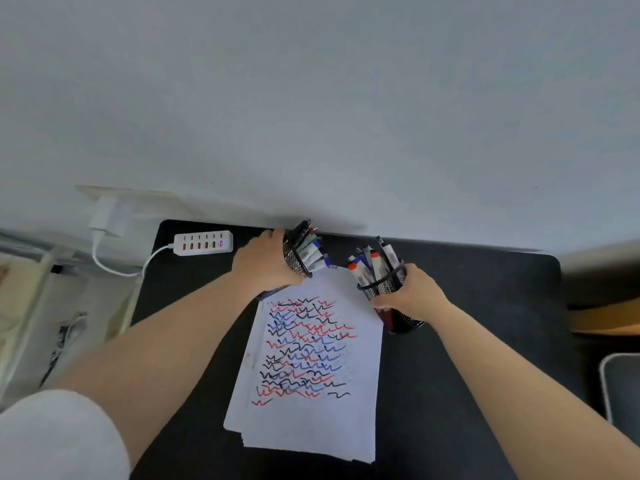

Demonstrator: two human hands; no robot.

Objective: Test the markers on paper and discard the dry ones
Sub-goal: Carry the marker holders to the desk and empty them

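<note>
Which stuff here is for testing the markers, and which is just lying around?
For the job:
- left mesh cup of markers
- right mesh cup of markers
- scribbled paper

Just lying about:
- white power strip
- its white cable

My desk was a black, round-cornered top set against a pale wall. A stack of white paper lay on it in the middle, its top sheet covered with red, blue and black squiggles. At the far left corner sat a white power strip, its white cable trailing off the left edge.
</note>
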